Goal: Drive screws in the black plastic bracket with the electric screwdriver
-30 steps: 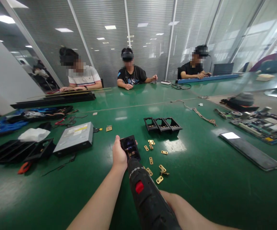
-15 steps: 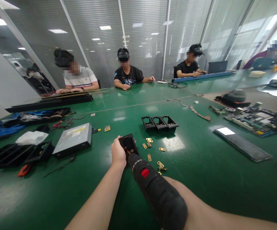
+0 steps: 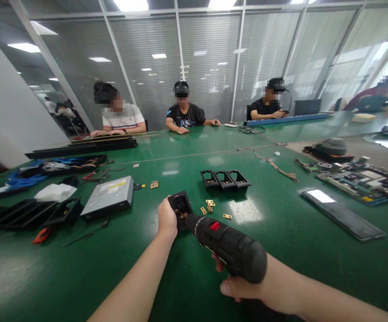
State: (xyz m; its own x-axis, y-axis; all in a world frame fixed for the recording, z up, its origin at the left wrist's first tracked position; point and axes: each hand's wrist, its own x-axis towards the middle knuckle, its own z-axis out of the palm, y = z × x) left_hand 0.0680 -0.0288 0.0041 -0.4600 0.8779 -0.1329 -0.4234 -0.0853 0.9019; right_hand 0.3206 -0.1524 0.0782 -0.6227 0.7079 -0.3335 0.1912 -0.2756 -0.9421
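My left hand (image 3: 167, 219) is closed around the side of a black plastic frame (image 3: 180, 203), tilted so that its hollow inside faces me. Brass parts show inside it. My right hand (image 3: 244, 284) grips a black cordless drill (image 3: 230, 243) with a red switch on top. The drill's front end points into the frame; its tip is too small to make out there. Just right of the frame lie several small brass plates (image 3: 227, 216). Beyond them stand three similar black frames (image 3: 225, 180) side by side, with brass pieces inside.
To the left are a silver disc drive (image 3: 108, 197), more black frames (image 3: 29, 212) and an orange-handled tool (image 3: 41, 235). A phone-like slab (image 3: 341, 214) and circuit boards (image 3: 364, 179) lie on the right. Several people sit across the green table (image 3: 194, 147).
The drill has swung to a more sideways slant, its rear end higher, and more of my right hand shows. The drill body now covers some brass plates. The camera view has tilted up.
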